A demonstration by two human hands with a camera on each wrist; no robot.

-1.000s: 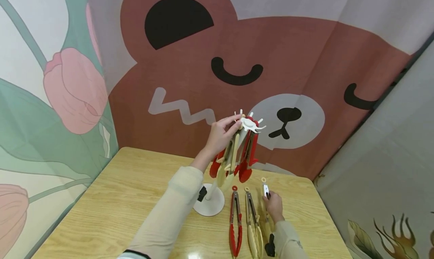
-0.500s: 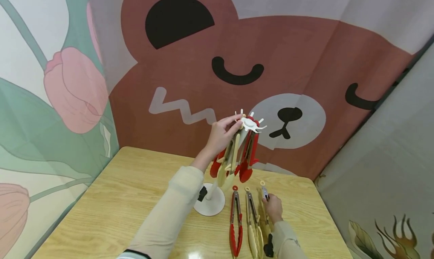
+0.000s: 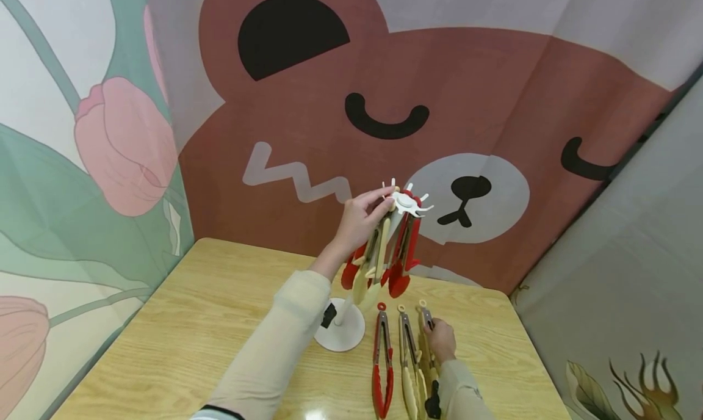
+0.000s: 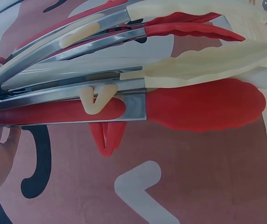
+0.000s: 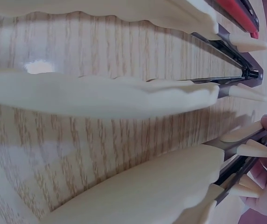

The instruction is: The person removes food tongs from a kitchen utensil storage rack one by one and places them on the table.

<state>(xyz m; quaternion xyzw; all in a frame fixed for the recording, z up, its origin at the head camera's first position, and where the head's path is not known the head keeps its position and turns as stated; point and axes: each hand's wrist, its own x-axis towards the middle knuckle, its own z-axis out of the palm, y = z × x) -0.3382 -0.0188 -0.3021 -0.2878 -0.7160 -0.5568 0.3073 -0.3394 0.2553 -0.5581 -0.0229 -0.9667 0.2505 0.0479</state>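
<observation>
My left hand (image 3: 358,220) is at the top of a white hook stand (image 3: 406,205), its thumb and fingers pinching the ring end of cream-tipped tongs (image 4: 208,65). Those tongs hang head down beside the pole. Red-tipped tongs (image 4: 208,105) hang from other hooks around them. Low on the right, my right hand (image 3: 442,339) grips a second pair of cream-tipped tongs (image 5: 161,182) around its metal arms, ring end pointing away from me. Whether this pair touches the table cannot be told. Left of it lie more cream-tipped tongs (image 5: 101,93), spread apart, and red-tipped tongs (image 3: 390,377).
The stand's round white base (image 3: 340,340) rests on the wooden table (image 3: 219,322), with a black piece (image 3: 328,315) on it. A printed bear curtain (image 3: 296,127) hangs behind the table's back edge. A grey curtain (image 3: 620,243) runs along the right side.
My right hand has moved slightly toward me and left with its cream-tipped tongs. The left hand stays at the top of the stand, keeping its pinch.
</observation>
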